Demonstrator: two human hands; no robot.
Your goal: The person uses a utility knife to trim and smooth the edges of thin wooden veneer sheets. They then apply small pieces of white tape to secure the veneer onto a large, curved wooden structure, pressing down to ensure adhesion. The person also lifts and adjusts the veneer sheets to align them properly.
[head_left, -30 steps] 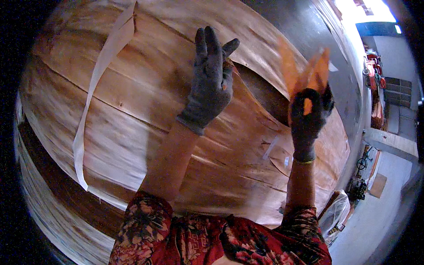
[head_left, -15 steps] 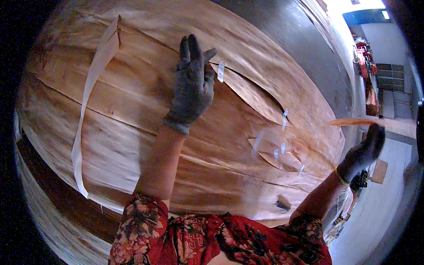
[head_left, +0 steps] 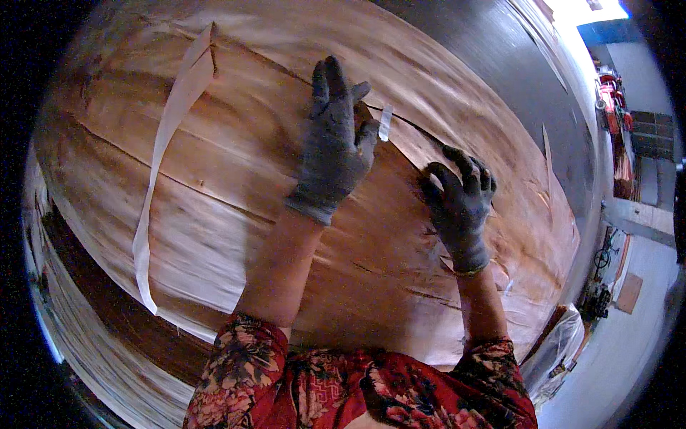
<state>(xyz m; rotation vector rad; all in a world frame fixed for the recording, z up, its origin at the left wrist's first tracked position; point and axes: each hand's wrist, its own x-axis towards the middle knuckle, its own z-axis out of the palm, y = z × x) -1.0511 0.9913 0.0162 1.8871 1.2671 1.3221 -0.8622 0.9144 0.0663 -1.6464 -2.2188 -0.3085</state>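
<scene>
A large thin brown wood veneer sheet (head_left: 236, 164) with cracks and wavy grain spreads in front of me. My left hand (head_left: 334, 143), in a grey glove, rests on it with fingers stretched out, beside the upper end of a long dark slit. A short piece of whitish tape (head_left: 386, 123) crosses the slit just right of that hand. Over the slit farther right is my right hand (head_left: 461, 196), also gloved, its fingers bent and apart with the tips at the veneer edge. It covers part of the slit and the patch below.
A pale narrow veneer strip (head_left: 158, 161) lies across the left part of the sheet. Beyond the far edge is a grey smooth surface (head_left: 493, 57). A thin sliver (head_left: 547, 161) stands near the right edge. Stacked sheet edges (head_left: 107, 343) show at lower left; clear plastic (head_left: 561, 350) sits at lower right.
My right hand has come in from beyond the right edge, where a thin veneer piece was at its fingers, to the slit. My left hand stays on the sheet; the view has shifted slightly.
</scene>
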